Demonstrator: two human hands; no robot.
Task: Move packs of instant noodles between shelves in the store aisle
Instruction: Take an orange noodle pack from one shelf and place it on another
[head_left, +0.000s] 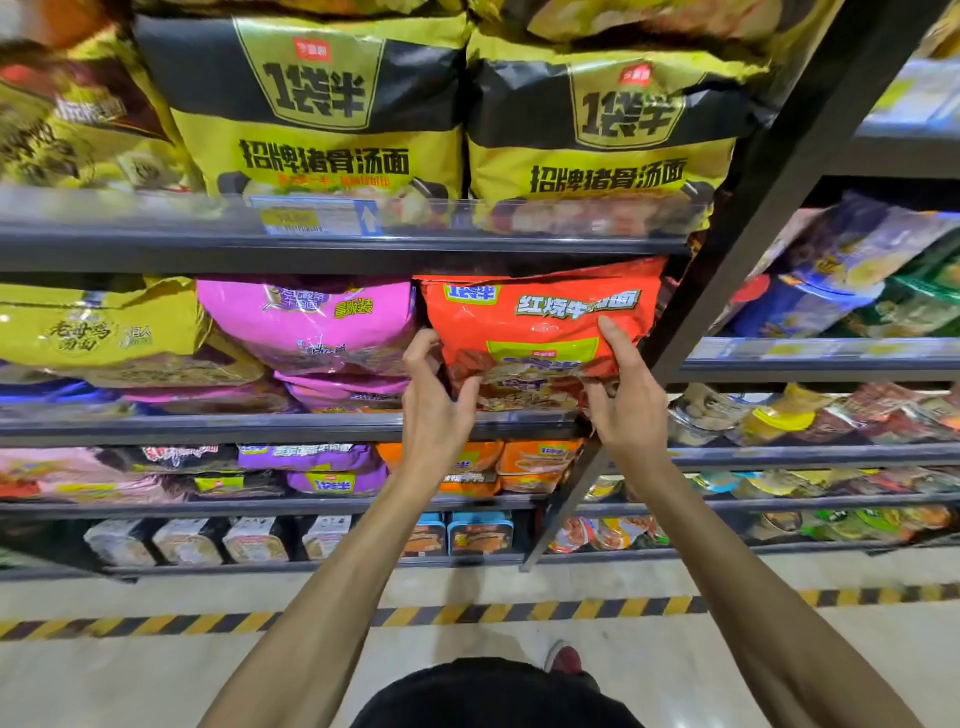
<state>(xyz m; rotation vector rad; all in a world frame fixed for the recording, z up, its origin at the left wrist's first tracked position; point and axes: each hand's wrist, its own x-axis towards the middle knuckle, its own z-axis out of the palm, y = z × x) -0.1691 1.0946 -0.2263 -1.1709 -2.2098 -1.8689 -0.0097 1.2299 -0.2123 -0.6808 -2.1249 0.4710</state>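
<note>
A large red pack of instant noodles (540, 322) sits at the right end of the second shelf (260, 428), tilted with its top against the shelf above. My left hand (434, 400) grips its lower left edge. On the lower right side, my right hand (626, 395) holds the pack with the thumb pressed on its front. Pink noodle packs (311, 322) lie stacked just left of it.
Two big yellow-and-black noodle packs (322, 109) stand on the shelf above. Yellow packs (93, 332) lie at the far left. Orange packs (535, 462) and purple packs (317, 467) fill the shelf below. A black upright post (727, 291) borders the bay on the right. A hazard-striped line (467, 613) crosses the floor.
</note>
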